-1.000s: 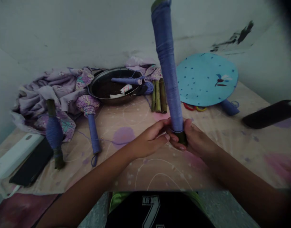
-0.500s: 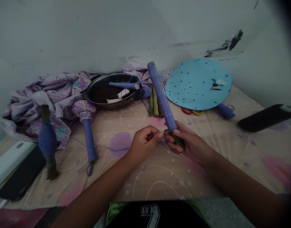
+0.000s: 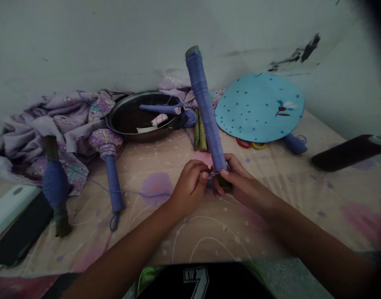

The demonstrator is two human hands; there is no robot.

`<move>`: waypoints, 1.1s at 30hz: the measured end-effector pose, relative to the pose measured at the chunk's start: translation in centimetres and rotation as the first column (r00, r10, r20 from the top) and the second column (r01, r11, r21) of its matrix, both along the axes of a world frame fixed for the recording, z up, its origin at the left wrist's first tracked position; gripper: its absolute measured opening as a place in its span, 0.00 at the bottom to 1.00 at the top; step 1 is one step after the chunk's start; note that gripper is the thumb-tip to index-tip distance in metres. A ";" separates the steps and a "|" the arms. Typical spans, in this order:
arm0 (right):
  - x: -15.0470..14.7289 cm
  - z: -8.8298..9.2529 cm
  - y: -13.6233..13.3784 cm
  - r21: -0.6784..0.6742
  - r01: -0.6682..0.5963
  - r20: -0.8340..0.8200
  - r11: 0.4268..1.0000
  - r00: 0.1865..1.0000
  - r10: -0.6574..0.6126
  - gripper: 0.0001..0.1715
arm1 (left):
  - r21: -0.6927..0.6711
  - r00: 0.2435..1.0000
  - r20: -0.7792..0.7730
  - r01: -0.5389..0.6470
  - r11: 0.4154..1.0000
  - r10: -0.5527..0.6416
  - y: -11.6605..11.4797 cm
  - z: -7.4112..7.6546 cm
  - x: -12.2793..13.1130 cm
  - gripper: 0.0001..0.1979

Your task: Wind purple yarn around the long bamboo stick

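Note:
My right hand point(image 3: 237, 176) is closed round the bare green lower end of a stick point(image 3: 206, 110) wrapped in purple yarn, which tilts up and to the left. Beside it my left hand point(image 3: 192, 182) pinches a strand of purple yarn point(image 3: 147, 194) close to where the wrapping ends. That strand runs left over the table toward a yarn-wound spool stick point(image 3: 56, 182). Between the two lies a purple-wrapped handle point(image 3: 115, 182) with a gathered floral cloth top and a loop at its lower end.
A dark pan point(image 3: 128, 131) at the back holds another purple-wrapped stick point(image 3: 159, 109). Several green stalks point(image 3: 201, 135) lie behind my hands. A round blue fan point(image 3: 259, 112) rests over scissors with red and yellow handles. Crumpled floral cloth point(image 3: 53, 112), a black phone point(image 3: 22, 232) and a dark object point(image 3: 346, 153) lie around.
The wrapped stick has risen and stands more upright, its lower end shifting slightly left. My left hand has moved closer to it, still pinching the yarn.

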State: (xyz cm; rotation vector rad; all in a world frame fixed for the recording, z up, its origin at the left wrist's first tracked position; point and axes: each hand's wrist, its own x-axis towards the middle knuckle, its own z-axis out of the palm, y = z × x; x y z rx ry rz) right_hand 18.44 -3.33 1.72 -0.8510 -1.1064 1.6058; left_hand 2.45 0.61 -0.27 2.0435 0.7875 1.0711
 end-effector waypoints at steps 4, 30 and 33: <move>-0.1 0.3 0.1 -0.090 -0.014 -0.062 0.996 0.998 0.009 0.17 | 0.100 0.999 0.030 -0.026 0.995 0.023 -0.6 -0.1 0.3 0.15; -0.9 -0.1 0.0 -0.139 0.179 -0.116 0.974 0.974 -0.195 0.13 | -0.565 0.948 0.269 0.012 0.825 0.171 -1.7 0.3 1.3 0.14; -1.1 -0.3 0.0 -0.186 0.147 -0.174 0.972 0.968 -0.180 0.13 | -0.571 0.937 0.301 0.027 0.821 0.178 -1.5 0.4 1.3 0.14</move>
